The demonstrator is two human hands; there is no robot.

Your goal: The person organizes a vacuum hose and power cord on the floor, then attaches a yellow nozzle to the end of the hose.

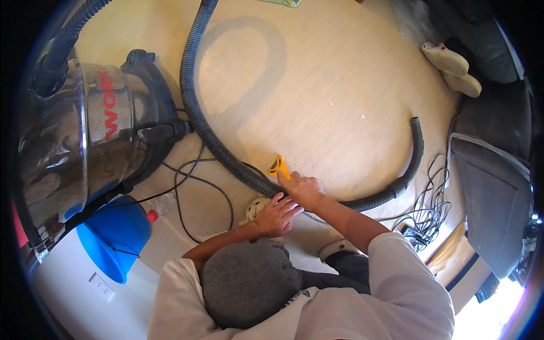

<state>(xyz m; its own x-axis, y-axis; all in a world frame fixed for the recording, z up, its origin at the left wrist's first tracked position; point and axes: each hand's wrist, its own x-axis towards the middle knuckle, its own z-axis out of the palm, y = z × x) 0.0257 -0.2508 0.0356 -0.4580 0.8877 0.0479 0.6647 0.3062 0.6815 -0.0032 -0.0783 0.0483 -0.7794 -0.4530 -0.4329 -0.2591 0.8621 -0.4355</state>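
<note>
My right hand (304,190) grips a small yellow scraper (279,166), its blade pressed to the pale wooden floor (328,96) just past a black ribbed vacuum hose (226,156). My left hand (277,215) lies flat beside it with fingers spread, resting on the floor at the hose. A crumpled cream rag (255,207) sits against its thumb side. Both forearms reach forward from my white sleeves. My grey cap fills the lower middle of the view.
A steel canister vacuum (85,141) stands at the left, its hose curving across the floor to an open end (415,122). Thin black cords (195,187) loop nearby. A blue bucket (116,235), cream shoes (453,68) and dark furniture (493,187) ring the area.
</note>
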